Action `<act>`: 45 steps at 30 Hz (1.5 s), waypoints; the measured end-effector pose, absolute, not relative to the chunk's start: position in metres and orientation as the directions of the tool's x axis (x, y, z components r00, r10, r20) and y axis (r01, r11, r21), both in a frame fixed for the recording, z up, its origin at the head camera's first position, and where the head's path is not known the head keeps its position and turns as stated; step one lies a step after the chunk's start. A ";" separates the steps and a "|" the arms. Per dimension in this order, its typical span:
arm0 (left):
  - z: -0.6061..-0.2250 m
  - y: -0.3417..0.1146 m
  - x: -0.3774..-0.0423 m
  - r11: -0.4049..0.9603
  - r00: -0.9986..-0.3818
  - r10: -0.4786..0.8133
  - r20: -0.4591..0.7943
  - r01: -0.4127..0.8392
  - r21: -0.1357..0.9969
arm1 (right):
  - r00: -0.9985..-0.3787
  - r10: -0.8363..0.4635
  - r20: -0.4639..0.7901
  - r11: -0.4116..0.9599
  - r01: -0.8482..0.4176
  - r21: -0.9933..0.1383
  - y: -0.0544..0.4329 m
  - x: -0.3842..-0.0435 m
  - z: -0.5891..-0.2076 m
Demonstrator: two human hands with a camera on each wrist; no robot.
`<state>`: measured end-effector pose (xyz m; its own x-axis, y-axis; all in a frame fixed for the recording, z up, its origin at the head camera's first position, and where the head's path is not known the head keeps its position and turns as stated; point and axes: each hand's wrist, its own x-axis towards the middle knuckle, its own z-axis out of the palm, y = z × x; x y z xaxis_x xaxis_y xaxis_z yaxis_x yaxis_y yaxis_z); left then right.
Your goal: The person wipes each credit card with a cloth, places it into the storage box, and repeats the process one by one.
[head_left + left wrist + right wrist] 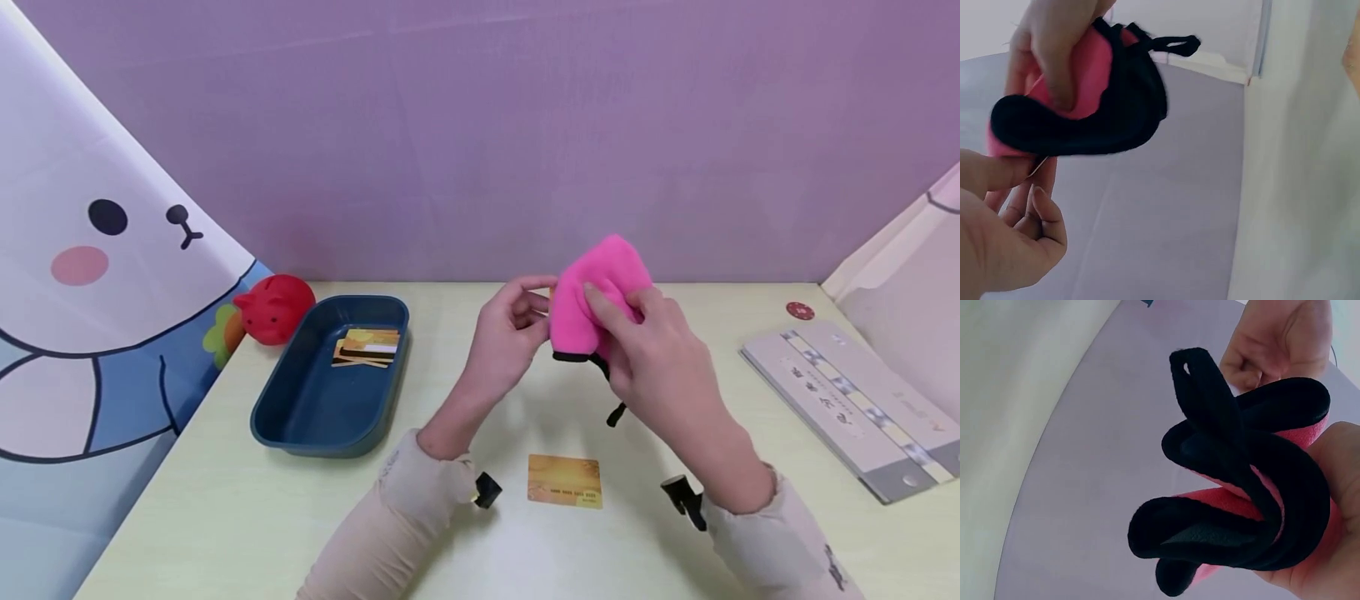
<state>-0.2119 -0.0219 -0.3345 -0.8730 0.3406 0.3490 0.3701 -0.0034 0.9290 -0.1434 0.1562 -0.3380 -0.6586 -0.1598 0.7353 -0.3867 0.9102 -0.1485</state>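
In the head view my right hand (663,354) grips a bunched pink cloth (600,292) with black trim, held above the table. Its black hanging loop (1200,387) dangles from the trim. Beside the cloth's left edge, my left hand (510,329) pinches a thin card; only a sliver of its orange face shows there, and in the left wrist view just the card's thin edge (1038,167). The rest of that card is hidden by the cloth and fingers. Below the hands, a gold card (565,482) lies flat on the table.
A dark blue tray (322,417) on the left holds several gold cards (366,347). Behind it sits a red piggy bank (276,310). At right lie a grey folder-like book (847,400) and a red chip (800,311). A purple backdrop (480,142) hangs behind the table.
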 end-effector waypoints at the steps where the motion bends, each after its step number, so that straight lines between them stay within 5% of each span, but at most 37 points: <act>1: -0.333 -0.023 -0.212 0.003 -0.871 0.342 0.352 0.375 0.927 | -0.666 -0.147 0.731 0.914 -0.374 -0.157 0.158 -0.143 -0.337; 18: -0.320 -0.052 -0.223 0.049 -0.865 0.225 0.449 0.470 0.881 | -0.645 0.059 0.762 0.938 -0.226 -0.264 0.203 -0.153 -0.331; 26: -0.321 -0.053 -0.225 0.182 -0.823 0.348 0.448 0.528 0.829 | -0.618 0.062 0.784 0.929 -0.252 -0.272 0.201 -0.148 -0.325; 31: -0.324 -0.051 -0.227 0.229 -0.869 0.249 0.427 0.481 0.846 | -0.603 0.071 0.794 0.927 -0.255 -0.276 0.199 -0.145 -0.321; 45: -0.329 -0.045 -0.227 0.139 -0.885 0.198 0.421 0.450 0.882 | -0.569 0.060 0.820 0.914 -0.298 -0.274 0.194 -0.140 -0.317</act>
<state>-0.2274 -0.0451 -0.3294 -0.8853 0.1978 0.4209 0.4504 0.1392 0.8819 -0.1397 0.1935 -0.3166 -0.5695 0.0597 0.8198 -0.2984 0.9143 -0.2738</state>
